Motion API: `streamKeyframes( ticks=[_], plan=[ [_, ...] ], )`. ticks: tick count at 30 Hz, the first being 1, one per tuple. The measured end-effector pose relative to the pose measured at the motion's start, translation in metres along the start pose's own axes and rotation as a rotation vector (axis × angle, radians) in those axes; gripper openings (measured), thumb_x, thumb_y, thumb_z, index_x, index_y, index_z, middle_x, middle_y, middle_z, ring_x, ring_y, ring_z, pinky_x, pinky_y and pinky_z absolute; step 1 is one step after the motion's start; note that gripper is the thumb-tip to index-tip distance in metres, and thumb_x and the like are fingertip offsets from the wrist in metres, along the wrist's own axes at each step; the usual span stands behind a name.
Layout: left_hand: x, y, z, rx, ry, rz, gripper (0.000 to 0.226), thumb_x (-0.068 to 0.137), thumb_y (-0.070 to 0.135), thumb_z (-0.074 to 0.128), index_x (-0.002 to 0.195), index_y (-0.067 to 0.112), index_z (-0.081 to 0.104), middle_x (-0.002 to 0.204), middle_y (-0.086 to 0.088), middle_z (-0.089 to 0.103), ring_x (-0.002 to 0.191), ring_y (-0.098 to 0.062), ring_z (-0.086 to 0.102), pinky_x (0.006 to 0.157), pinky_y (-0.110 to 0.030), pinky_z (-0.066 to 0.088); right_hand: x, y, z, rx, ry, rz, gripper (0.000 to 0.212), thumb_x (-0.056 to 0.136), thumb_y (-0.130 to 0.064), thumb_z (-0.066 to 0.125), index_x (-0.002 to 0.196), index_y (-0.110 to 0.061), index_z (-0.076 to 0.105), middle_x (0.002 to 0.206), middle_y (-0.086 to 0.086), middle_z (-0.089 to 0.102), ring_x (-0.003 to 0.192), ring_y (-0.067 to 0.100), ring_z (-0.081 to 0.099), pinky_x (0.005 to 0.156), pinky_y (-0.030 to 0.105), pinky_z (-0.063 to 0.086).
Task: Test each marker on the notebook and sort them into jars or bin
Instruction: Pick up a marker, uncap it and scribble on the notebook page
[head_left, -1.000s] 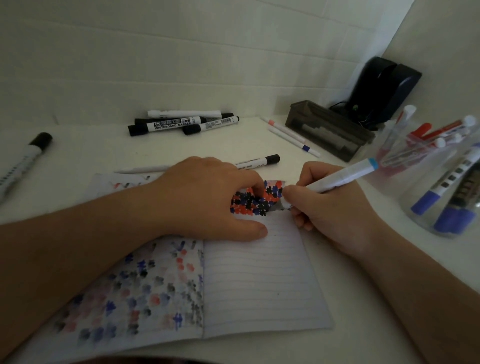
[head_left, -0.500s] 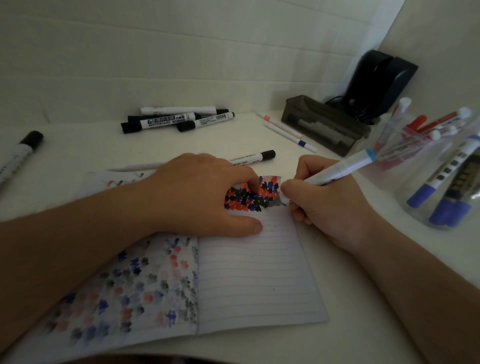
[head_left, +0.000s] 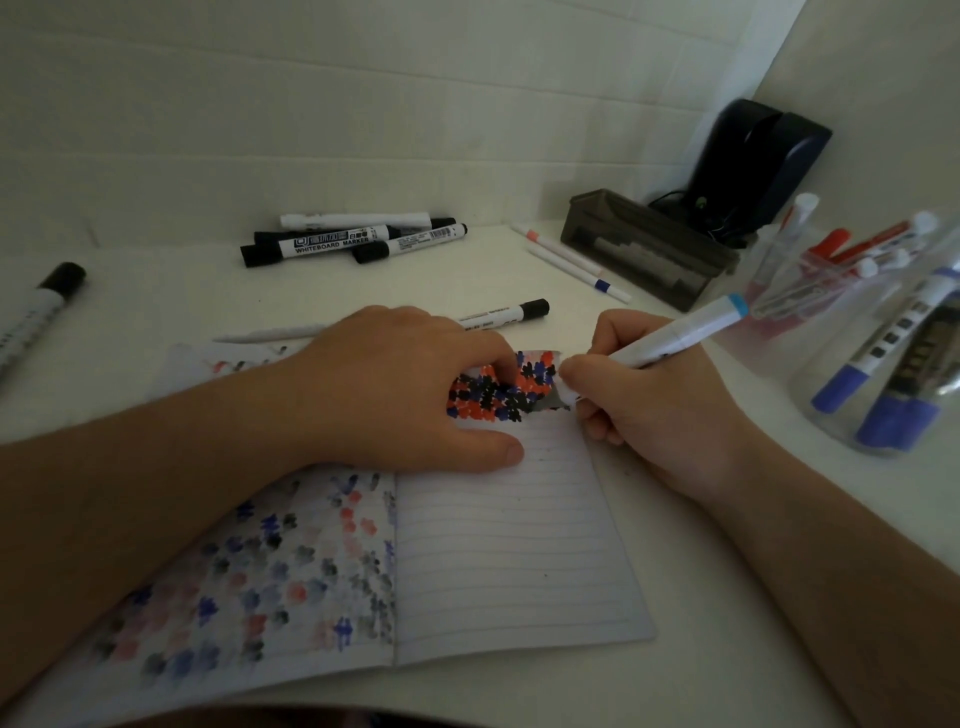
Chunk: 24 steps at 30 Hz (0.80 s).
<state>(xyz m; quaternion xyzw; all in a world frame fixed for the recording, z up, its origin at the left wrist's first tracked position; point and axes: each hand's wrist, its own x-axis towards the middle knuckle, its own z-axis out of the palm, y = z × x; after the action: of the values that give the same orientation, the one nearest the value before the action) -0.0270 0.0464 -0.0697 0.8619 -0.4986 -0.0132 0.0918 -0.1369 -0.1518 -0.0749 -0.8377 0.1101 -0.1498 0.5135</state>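
An open lined notebook (head_left: 509, 561) lies on the white table, its pages dotted with red, blue and black test marks. My left hand (head_left: 405, 400) presses flat on the notebook's upper part, thumb stretched along the page. My right hand (head_left: 649, 405) grips a white marker with a light-blue end (head_left: 685, 332), its tip touching the top right corner of the page beside the marks. Two clear jars stand at the right: one with red markers (head_left: 810, 280), one with blue markers (head_left: 893, 374).
Several black whiteboard markers (head_left: 353, 239) lie at the back. One black-capped marker (head_left: 504, 317) lies behind my left hand, another (head_left: 36, 312) at the far left. Two thin pens (head_left: 571, 260) lie near a dark bin (head_left: 644, 249). A black device (head_left: 753, 161) stands in the corner.
The view has shifted slightly. My right hand keeps the marker tip at the page corner with small movements. My left hand stays pressed on the notebook.
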Motion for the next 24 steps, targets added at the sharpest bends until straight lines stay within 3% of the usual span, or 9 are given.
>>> streamKeyframes(
  ticks=[5, 8, 11, 14, 21, 24],
  plan=[
    [-0.002, 0.001, -0.001, 0.007, 0.005, 0.009, 0.072, 0.069, 0.094, 0.035, 0.13, 0.057, 0.042, 0.1, 0.024, 0.058, 0.088, -0.001, 0.054, 0.079, -0.03, 0.042, 0.002, 0.003, 0.0, -0.019, 0.008, 0.005, 0.027, 0.089, -0.01, 0.071, 0.075, 0.004, 0.052, 0.073, 0.032, 0.06, 0.056, 0.027, 0.058, 0.049, 0.025, 0.048],
    [-0.004, 0.0, 0.001, -0.021, 0.03, -0.004, 0.055, 0.082, 0.078, 0.047, 0.128, 0.048, 0.038, 0.092, 0.02, 0.057, 0.08, -0.002, 0.053, 0.068, -0.027, 0.039, 0.002, 0.003, 0.0, -0.007, -0.028, 0.018, 0.032, 0.086, -0.016, 0.074, 0.074, 0.002, 0.051, 0.077, 0.035, 0.057, 0.059, 0.027, 0.054, 0.051, 0.029, 0.048],
    [-0.005, -0.003, 0.003, -0.095, 0.06, -0.03, 0.027, 0.095, 0.049, 0.052, 0.113, 0.035, 0.036, 0.079, 0.01, 0.058, 0.071, -0.008, 0.054, 0.062, -0.03, 0.045, 0.002, -0.001, -0.001, 0.084, -0.062, -0.014, 0.027, 0.077, -0.02, 0.074, 0.072, -0.004, 0.053, 0.064, 0.019, 0.053, 0.052, 0.016, 0.048, 0.048, 0.025, 0.042],
    [-0.005, -0.004, 0.004, -0.146, 0.087, -0.047, 0.013, 0.099, 0.032, 0.049, 0.104, 0.03, 0.037, 0.075, 0.005, 0.059, 0.068, -0.014, 0.056, 0.062, -0.035, 0.047, 0.0, -0.006, -0.004, 0.363, -0.097, -0.078, 0.021, 0.086, -0.01, 0.078, 0.082, -0.007, 0.057, 0.058, 0.001, 0.057, 0.046, 0.013, 0.041, 0.042, 0.021, 0.037],
    [-0.005, -0.004, 0.004, -0.145, 0.089, -0.04, 0.012, 0.1, 0.035, 0.047, 0.105, 0.03, 0.037, 0.076, 0.005, 0.059, 0.068, -0.014, 0.056, 0.06, -0.033, 0.043, 0.002, -0.004, 0.001, 0.425, -0.147, -0.049, 0.007, 0.094, -0.015, 0.068, 0.092, -0.008, 0.066, 0.067, 0.008, 0.061, 0.051, 0.016, 0.05, 0.041, 0.02, 0.037],
    [-0.005, -0.003, 0.004, -0.156, 0.094, -0.032, 0.011, 0.1, 0.036, 0.044, 0.105, 0.03, 0.037, 0.075, 0.005, 0.059, 0.068, -0.015, 0.056, 0.061, -0.034, 0.045, 0.003, -0.001, 0.001, 0.445, -0.171, -0.054, 0.021, 0.092, -0.02, 0.057, 0.097, -0.008, 0.073, 0.074, 0.015, 0.067, 0.052, 0.021, 0.053, 0.042, 0.022, 0.037]
  ],
)
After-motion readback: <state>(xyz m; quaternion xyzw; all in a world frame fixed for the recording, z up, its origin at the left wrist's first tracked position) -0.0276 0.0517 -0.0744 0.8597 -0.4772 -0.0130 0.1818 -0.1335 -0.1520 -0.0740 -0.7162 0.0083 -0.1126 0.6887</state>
